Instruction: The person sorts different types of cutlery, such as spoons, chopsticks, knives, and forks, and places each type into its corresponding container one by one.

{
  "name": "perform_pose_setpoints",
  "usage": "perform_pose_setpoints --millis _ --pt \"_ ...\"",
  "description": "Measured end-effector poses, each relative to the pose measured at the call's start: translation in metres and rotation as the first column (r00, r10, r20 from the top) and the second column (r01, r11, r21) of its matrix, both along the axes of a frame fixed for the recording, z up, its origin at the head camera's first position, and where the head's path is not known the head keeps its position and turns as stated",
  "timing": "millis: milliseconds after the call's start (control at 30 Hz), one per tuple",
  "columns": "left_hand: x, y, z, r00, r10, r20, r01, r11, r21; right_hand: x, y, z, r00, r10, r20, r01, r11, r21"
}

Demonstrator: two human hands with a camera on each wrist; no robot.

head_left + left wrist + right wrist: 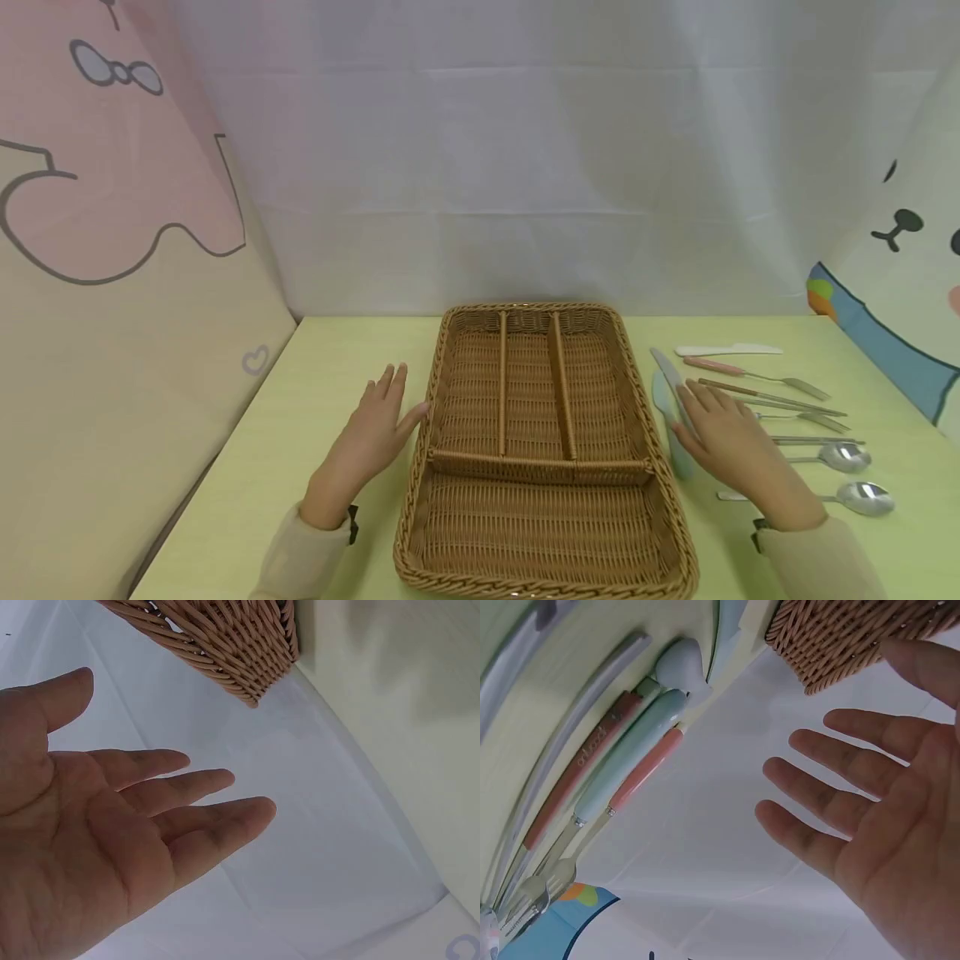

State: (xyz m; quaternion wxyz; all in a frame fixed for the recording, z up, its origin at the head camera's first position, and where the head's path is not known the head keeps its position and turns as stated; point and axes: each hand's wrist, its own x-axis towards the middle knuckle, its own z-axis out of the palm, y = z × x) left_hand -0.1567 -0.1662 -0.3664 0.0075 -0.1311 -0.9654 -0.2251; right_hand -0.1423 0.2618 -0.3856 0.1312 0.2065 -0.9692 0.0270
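A brown wicker basket (408, 500) with three compartments at the back and front lies on the table, its compartments bare. My left hand (367, 437) hovers beside the basket's left rim, fingers spread and holding nothing. In the left wrist view its palm (82, 832) shows. To the basket's right, my right hand (727, 433) is over the cutlery with fingers extended and nothing gripped. Under and around it lie a light blue-handled piece (678, 454), a white-handled knife (727, 350), a pink-handled fork (716, 365), chopsticks (772, 397), another fork (821, 421) and two spoons (843, 457).
The pale yellow table (247, 467) runs back to a white cloth (540, 183). Patterned cloths stand at the left (112, 375) and right (885, 225). In the right wrist view, a light blue handle (630, 761) and a red-brown handle (585, 765) lie side by side.
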Motion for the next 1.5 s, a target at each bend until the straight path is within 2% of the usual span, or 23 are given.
perform_pose_setpoints --millis 133,433,700,1000,1233,1500 --pt "-0.003 0.003 -0.002 0.999 -0.046 -0.013 0.047 0.998 0.052 -0.002 -0.003 -0.003 1.000 0.023 0.016 -0.022 0.999 -0.038" --pt "-0.016 0.008 -0.013 0.995 -0.096 0.010 0.093 0.982 0.165 -0.008 -0.012 -0.014 0.997 0.040 0.070 -0.035 0.997 -0.063" --pt "-0.026 0.012 -0.021 0.990 -0.140 -0.016 0.141 0.974 0.175 -0.009 -0.015 -0.023 0.994 0.023 0.110 -0.015 0.998 -0.067" --pt "-0.031 0.014 -0.027 0.988 -0.152 -0.040 0.157 0.972 0.174 -0.010 -0.016 -0.032 0.998 0.055 0.018 -0.054 0.996 -0.069" --pt "-0.034 0.017 -0.029 0.983 -0.161 -0.085 0.174 0.967 0.187 -0.011 -0.019 -0.032 0.999 0.032 0.009 -0.031 0.996 -0.083" --pt "-0.035 0.018 -0.036 0.986 -0.164 -0.014 0.163 0.964 0.212 -0.010 -0.020 -0.039 0.999 0.018 0.034 -0.014 0.993 -0.116"
